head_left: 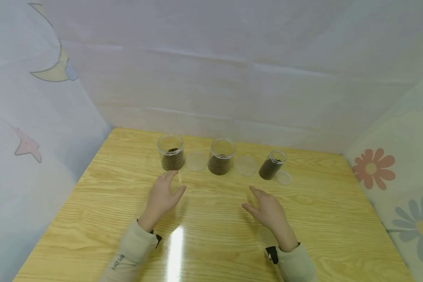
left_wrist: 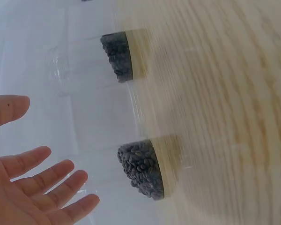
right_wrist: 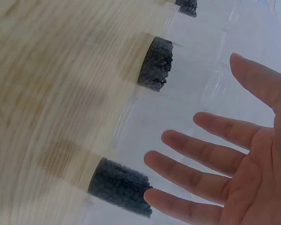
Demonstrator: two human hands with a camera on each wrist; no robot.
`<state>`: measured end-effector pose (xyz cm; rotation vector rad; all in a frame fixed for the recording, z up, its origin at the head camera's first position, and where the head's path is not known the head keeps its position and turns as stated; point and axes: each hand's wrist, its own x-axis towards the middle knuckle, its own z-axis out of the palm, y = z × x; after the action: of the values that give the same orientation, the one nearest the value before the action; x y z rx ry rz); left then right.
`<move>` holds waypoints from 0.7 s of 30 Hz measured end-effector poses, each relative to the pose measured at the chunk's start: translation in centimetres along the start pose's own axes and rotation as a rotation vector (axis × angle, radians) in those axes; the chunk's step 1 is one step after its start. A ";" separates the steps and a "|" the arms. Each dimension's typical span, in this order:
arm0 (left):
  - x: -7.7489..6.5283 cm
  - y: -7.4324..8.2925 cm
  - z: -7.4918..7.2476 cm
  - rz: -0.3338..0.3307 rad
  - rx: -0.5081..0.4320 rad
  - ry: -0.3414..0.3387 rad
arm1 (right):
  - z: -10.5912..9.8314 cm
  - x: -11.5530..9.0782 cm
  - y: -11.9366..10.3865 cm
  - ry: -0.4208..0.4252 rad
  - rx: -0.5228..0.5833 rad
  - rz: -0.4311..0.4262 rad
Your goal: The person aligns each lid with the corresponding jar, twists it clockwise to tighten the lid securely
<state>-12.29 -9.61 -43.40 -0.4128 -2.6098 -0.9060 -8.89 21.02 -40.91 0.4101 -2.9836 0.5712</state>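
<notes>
Three clear jars stand in a row on the table, each partly filled with dark beans or seeds: a left jar (head_left: 172, 158), a middle jar (head_left: 220, 162) and a narrower right jar (head_left: 270, 168). My left hand (head_left: 162, 197) hovers near the left jar with fingers spread and holds nothing. In the left wrist view the dark seeds (left_wrist: 141, 169) lie beyond its fingertips. My right hand (head_left: 270, 210) is in front of the right jar, its fingers extended and nothing in them. The right wrist view shows the right jar's dark contents (right_wrist: 120, 186) beyond the fingers.
Beside the jars lie round clear lids: one lid (head_left: 196, 161) between the left and middle jars, another lid (head_left: 245, 166) right of the middle jar, and a small lid (head_left: 283, 178) by the right jar. Pale cloth (head_left: 225, 78) hangs behind the wooden table (head_left: 211, 219).
</notes>
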 end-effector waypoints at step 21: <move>0.5 -3.2 -1.0 -0.378 -0.418 -0.038 | -0.3 -1.0 1.2 0.005 0.035 0.067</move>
<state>-13.74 -12.59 -44.13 -0.0303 -2.5687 -1.5925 -8.28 22.44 -41.17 0.3111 -2.9965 0.6310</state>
